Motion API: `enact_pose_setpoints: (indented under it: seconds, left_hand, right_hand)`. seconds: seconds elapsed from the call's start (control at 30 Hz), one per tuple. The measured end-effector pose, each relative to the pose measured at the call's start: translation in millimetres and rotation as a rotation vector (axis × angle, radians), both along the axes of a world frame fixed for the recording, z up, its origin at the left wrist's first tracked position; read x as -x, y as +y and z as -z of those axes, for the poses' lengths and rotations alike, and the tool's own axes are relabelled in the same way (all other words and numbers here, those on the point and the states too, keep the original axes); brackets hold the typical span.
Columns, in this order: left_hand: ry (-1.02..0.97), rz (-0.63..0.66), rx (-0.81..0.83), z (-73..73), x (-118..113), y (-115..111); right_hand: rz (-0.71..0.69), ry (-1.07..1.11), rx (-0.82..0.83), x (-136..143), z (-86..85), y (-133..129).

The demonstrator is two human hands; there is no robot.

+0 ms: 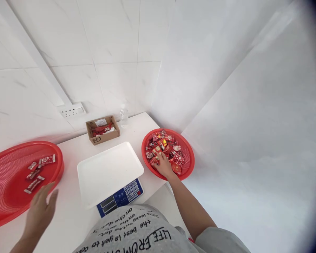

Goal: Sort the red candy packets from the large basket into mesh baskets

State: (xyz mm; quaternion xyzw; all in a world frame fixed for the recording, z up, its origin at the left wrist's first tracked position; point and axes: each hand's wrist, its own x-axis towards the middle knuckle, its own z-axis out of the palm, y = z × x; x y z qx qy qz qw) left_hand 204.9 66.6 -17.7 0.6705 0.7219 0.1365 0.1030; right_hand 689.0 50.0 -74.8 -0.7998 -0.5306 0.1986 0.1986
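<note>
Red packets (pixel 177 159) touched by right hand (pixel 163 165), its grip unclear, left hand (pixel 40 208) spread by basket (pixel 7 170)

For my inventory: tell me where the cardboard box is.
In the head view, the cardboard box stands left of centre on the white table, behind the scale, beside the clear bottle.

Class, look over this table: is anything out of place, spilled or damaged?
Nothing clearly stands out. Wrapped packets lie inside the left basket and right basket, the bottle stands upright, and no damage shows on the scale. The right basket sits close to the edge of the table; whether it overhangs, I can't tell.
</note>
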Motion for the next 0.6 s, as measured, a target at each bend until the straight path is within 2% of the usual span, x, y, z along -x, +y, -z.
enact_pose_setpoints:
  seconds: [0.07,0.17,0.27,0.43,0.5,0.6]
  left_hand:
    - [-0.173,0.055,-0.127,3.3,-35.8,2.3]
    - [-0.336,0.216,-0.183,5.7,-86.1,2.9]
    - [-0.460,0.319,-0.180,5.1,-125.2,-1.1]
    - [-0.549,0.437,-0.005,-4.4,-158.2,-13.6]
    - [-0.575,0.423,0.101,-11.3,-164.9,-17.2]
    - [-0.684,0.366,0.293,-23.4,-178.1,-19.4]
  right_hand:
    - [0.000,0.003,-0.032,-4.4,-0.5,3.3]
    - [0.012,0.054,-0.090,-10.0,-4.6,5.0]
    - [0.079,0.147,-0.121,-14.2,-11.5,1.4]
    - [0.272,0.278,-0.206,-20.9,-29.3,-5.2]
    - [0.343,0.367,-0.278,-18.6,-38.2,-4.4]
    - [0.350,0.678,-0.310,5.6,-51.6,-1.9]
